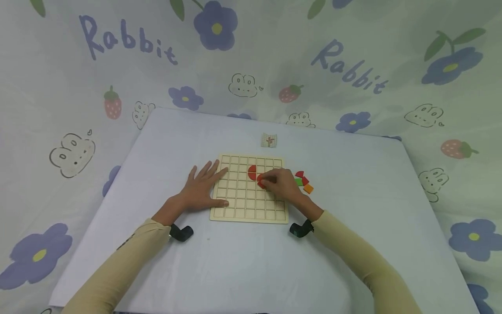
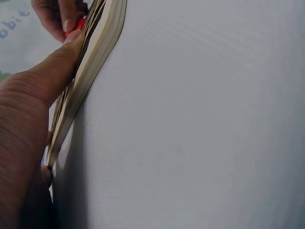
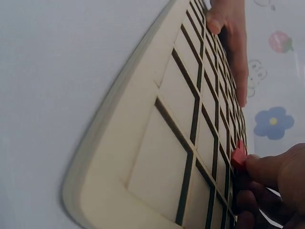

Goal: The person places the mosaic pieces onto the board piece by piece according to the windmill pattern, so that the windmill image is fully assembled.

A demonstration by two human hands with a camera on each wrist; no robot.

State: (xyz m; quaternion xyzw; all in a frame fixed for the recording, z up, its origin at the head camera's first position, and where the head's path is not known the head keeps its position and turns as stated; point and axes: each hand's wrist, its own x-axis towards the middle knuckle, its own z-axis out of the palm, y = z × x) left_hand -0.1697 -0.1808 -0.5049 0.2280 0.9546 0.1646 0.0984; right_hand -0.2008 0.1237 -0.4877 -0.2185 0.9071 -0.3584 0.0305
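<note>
A pale wooden grid board (image 1: 240,213) lies on the white table. My left hand (image 1: 198,192) rests with spread fingers on its left edge, thumb on the lower left squares. Over the board's middle, my right hand (image 1: 283,185) pinches a small red piece (image 3: 238,156) between thumb and fingers, at the grid's surface. Just up and left of those fingertips, red rounded pieces (image 1: 252,173) sit in neighbouring squares. The right fingers partly cover the pinched piece, so its full shape cannot be made out.
Right of the board lie loose pieces: a red quarter-round (image 1: 300,174), another red one (image 1: 305,180), a green one (image 1: 298,182) and an orange square (image 1: 308,189). A small card with a red pattern (image 1: 269,140) lies behind the board. Patterned cloth (image 1: 251,56) hangs beyond the table.
</note>
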